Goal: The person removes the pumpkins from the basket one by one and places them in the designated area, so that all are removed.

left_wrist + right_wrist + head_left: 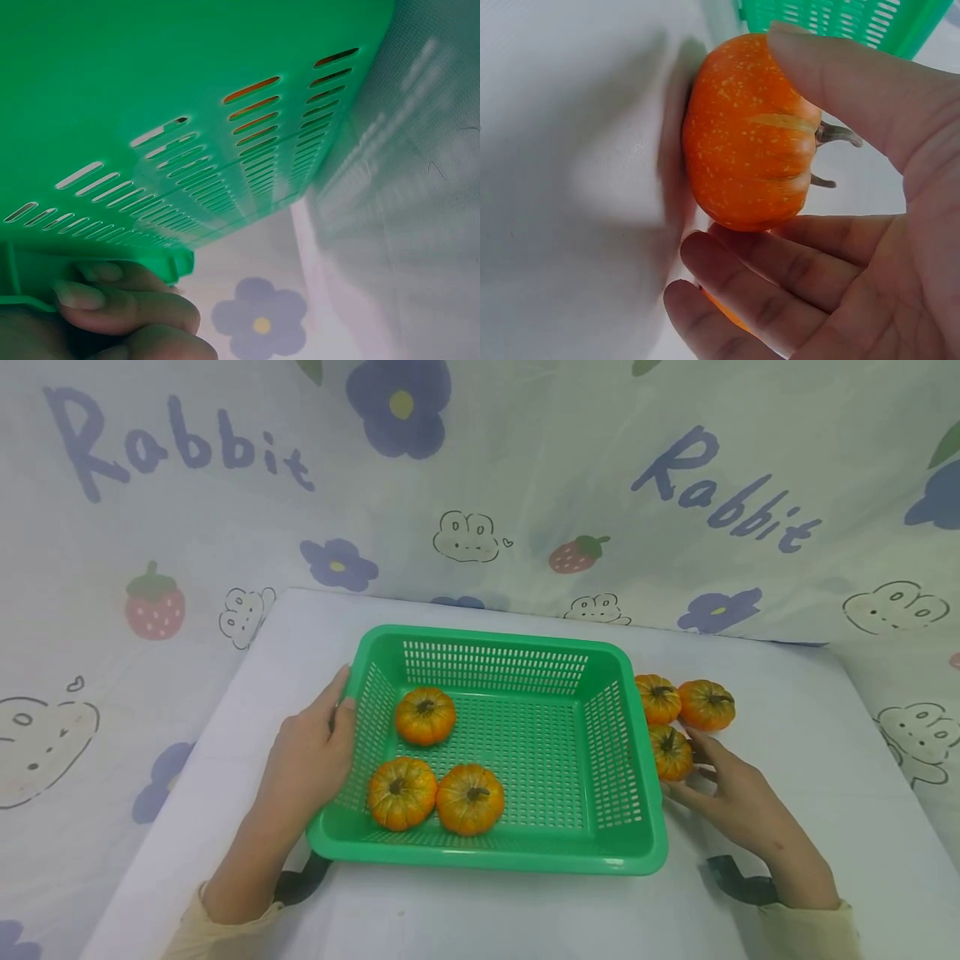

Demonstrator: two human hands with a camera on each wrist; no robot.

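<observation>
Orange pumpkin (670, 753): outside the basket's right wall, left of the right hand (723, 793) and far nearer to it than to the other; squat and round, with no long axis, stem upward.
Right hand: curved round that pumpkin, thumb on one side, fingers on the opposite; how firmly it holds, I can't tell.
Green basket (487, 858): between the left hand (311, 752) and the pumpkin, its long side running left to right; whether its wall touches the pumpkin I can't make out.
Left hand: gripping the basket at its left rim.
Pumpkins inside (425, 716): three, all toward the left, with bare floor to their right.
Other pumpkins outside (707, 705): two, just beyond the first.
Counter (525, 918): white, flat, under basket and pumpkins.
Room: pale cloth (510, 443) hangs behind, printed with rabbits, strawberries and purple flowers.
</observation>
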